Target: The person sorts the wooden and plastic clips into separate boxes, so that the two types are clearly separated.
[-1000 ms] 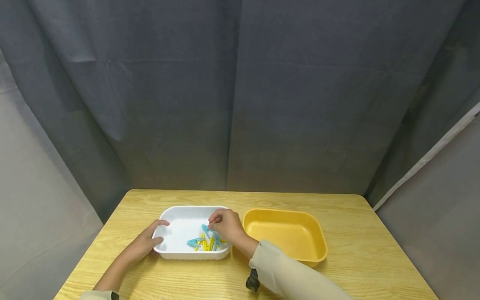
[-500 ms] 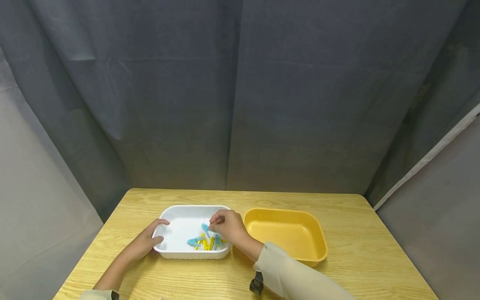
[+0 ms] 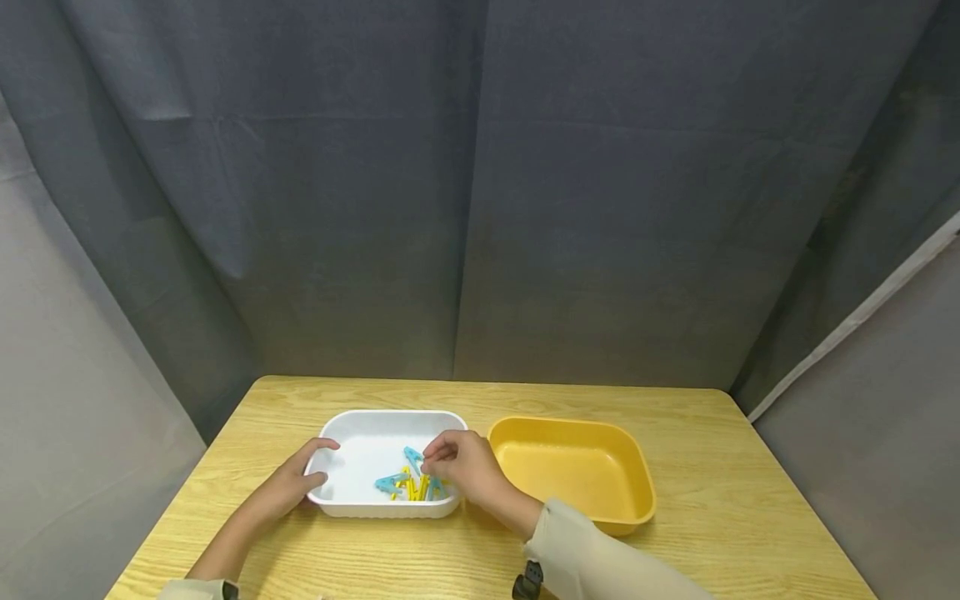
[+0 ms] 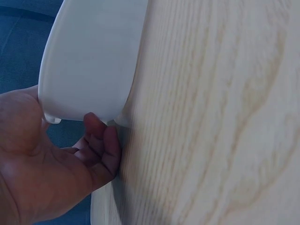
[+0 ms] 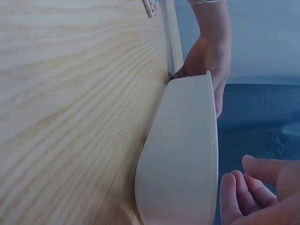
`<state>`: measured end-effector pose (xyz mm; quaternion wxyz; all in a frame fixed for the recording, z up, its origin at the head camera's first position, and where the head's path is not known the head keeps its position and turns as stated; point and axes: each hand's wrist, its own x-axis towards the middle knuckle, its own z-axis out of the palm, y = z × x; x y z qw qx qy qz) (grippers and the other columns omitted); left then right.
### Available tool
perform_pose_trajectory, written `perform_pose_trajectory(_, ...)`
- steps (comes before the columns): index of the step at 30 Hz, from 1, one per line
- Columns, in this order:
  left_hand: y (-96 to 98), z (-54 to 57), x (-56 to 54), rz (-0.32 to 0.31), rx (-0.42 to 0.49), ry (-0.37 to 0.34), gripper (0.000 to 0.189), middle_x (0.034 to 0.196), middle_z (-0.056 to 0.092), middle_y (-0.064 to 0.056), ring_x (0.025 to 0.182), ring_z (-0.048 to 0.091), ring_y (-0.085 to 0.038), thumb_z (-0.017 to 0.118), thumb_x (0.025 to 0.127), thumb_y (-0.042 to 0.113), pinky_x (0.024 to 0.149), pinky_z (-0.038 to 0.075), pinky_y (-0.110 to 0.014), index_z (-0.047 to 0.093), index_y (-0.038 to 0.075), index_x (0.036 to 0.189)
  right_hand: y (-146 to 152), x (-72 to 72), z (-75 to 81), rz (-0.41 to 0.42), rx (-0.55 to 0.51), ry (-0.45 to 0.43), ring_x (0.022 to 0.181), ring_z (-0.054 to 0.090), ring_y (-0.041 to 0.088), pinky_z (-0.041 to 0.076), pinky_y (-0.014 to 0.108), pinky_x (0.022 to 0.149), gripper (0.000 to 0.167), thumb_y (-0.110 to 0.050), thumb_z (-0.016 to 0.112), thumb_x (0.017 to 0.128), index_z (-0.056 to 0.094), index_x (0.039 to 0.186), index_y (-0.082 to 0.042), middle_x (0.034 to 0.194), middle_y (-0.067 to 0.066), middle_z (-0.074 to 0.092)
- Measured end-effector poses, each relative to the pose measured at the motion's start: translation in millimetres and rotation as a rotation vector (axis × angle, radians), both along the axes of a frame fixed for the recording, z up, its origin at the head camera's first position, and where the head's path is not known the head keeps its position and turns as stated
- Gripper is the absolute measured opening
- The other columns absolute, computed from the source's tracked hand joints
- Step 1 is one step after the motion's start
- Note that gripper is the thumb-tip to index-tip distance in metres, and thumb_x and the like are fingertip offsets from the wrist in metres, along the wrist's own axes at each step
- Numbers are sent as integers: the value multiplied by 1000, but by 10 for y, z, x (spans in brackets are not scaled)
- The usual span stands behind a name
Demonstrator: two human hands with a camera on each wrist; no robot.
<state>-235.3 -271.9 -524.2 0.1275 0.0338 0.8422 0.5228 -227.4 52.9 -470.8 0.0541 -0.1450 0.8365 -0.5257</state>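
In the head view, a white plastic basin (image 3: 352,467) holds several blue clothespins (image 3: 391,483) and yellow clothespins (image 3: 410,488), bunched toward its near right corner. My left hand (image 3: 279,493) grips the basin's left end, thumb and fingers around the rim; the left wrist view shows curled fingers (image 4: 96,150) against the outer wall. Over the right part of the basin hovers my right hand (image 3: 471,468), close above the clothespins and hiding some of them. Its thumb and fingers (image 5: 241,192) are bent loosely with a gap between them in the right wrist view, and nothing shows there.
A yellow basin (image 3: 577,475) stands just right of the white one, nothing visible inside. Both rest on a wood-grain table (image 3: 720,500). Grey curtains (image 3: 360,208) hang behind and at the sides.
My right hand has drifted slightly right and toward me above the clothespins, its sleeve shifting right too. My left hand stays on the white basin.
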Motion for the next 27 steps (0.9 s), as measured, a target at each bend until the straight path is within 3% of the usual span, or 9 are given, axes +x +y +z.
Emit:
perform_pose_trajectory(19, 13, 3, 18, 5, -6, -2, 50, 160, 22, -31, 93, 64, -26, 55, 98, 0, 68, 54, -34, 45, 11, 145, 205, 323, 44, 101, -110, -4, 87, 71, 18, 56, 24, 76, 17, -9, 82, 87, 75, 100, -2, 94, 5, 76)
perform_pose_trajectory(27, 9, 2, 17, 0, -7, 3, 50, 160, 23, -31, 98, 63, -28, 55, 98, 1, 69, 55, -34, 44, 11, 146, 298, 477, 12, 115, -134, -23, 88, 71, 14, 56, 21, 77, 16, -7, 81, 86, 76, 101, -5, 98, 8, 77)
